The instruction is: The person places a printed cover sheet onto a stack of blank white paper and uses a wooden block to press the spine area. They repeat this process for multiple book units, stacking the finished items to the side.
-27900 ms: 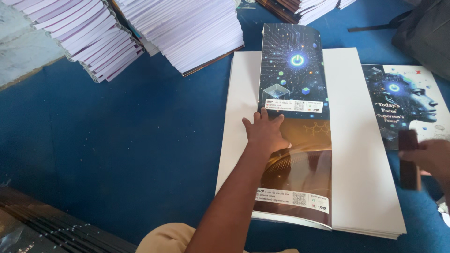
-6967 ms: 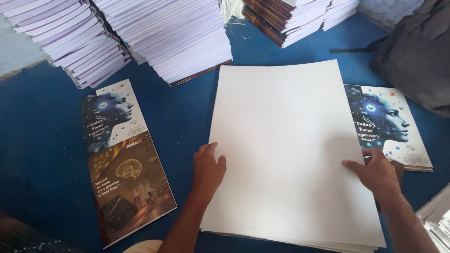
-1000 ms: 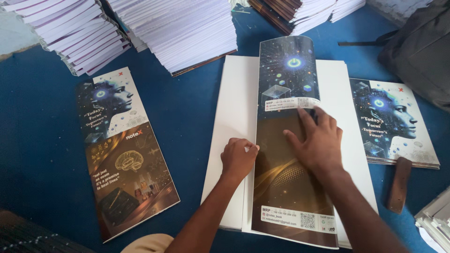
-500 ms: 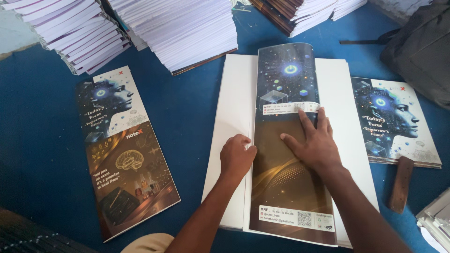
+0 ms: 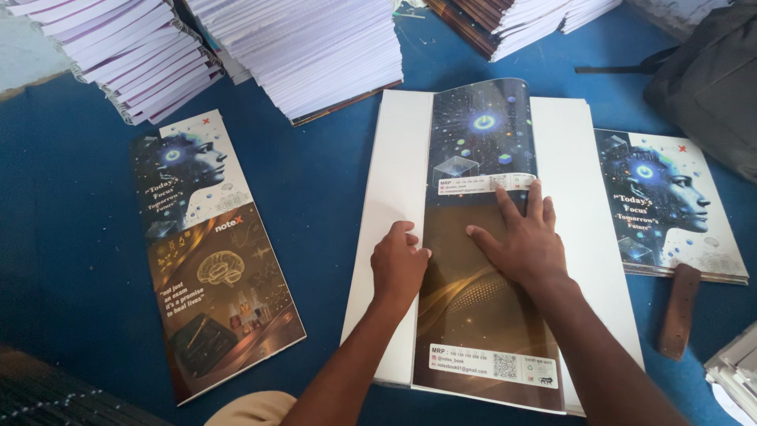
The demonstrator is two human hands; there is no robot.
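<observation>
A long glossy cover sheet (image 5: 479,150), dark with blue glowing dots above and brown-gold below, lies lengthwise down the middle of a stack of large white sheets (image 5: 394,181). My right hand (image 5: 522,237) presses flat on the cover's middle with fingers spread. My left hand (image 5: 398,264) rests curled at the cover's left edge, knuckles on the white paper. Neither hand holds anything.
A second printed cover (image 5: 206,252) lies on the blue surface (image 5: 79,260) at left. A pile of covers with a face picture (image 5: 670,205) lies at right, a brown wooden block (image 5: 678,312) beside it. Tall stacks of white pages (image 5: 315,47) stand behind. A dark bag (image 5: 710,79) sits far right.
Seven seconds ago the white stack was bare; a cover now lies on it. Over the last second my right hand slid slightly along the cover while the left stayed at its edge.
</observation>
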